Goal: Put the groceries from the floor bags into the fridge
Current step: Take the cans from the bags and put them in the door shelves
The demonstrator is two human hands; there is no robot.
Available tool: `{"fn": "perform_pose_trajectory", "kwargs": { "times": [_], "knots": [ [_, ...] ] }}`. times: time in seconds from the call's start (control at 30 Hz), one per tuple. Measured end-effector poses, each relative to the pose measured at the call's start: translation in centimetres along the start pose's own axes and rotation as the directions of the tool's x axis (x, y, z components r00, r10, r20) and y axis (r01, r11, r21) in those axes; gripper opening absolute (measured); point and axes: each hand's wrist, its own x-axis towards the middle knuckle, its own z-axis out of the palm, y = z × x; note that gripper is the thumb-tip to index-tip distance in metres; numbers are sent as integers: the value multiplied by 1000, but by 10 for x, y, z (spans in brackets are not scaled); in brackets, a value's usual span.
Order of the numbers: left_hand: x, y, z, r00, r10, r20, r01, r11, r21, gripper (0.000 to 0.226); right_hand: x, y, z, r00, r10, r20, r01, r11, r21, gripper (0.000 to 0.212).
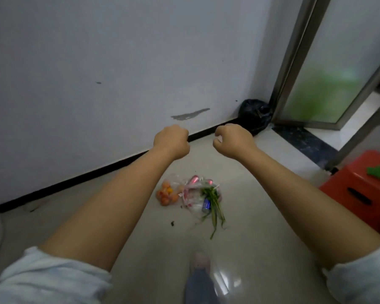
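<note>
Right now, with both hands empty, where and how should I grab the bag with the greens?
The clear bag lies slumped on the floor, greens spilling out toward your foot. Probably best to come from above with the right hand and gather the loose plastic near the pink cans, on the wall side. Lifting there should tip the cans and greens deeper in, not out the open mouth.

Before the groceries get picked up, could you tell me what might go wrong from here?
The greens poke out of the clear bag and could drop when it is lifted. The cans lie loose inside and may roll out. Both hands, left hand and right hand, hold nothing yet.
</note>
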Motion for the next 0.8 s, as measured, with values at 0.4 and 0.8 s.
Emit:
{"fn": "perform_pose_trajectory", "kwargs": {
  "times": [0.4, 0.8],
  "knots": [
    [222, -96, 114, 929, 120, 350, -123, 992, -12, 32, 194, 25, 153, 912, 208, 353, -254, 963, 89, 31],
    [374, -149, 347, 653, 321, 686, -347, 932, -105, 34, 235, 86, 373, 618, 572, 540, -713, 697, 79, 25]
  ]
}}
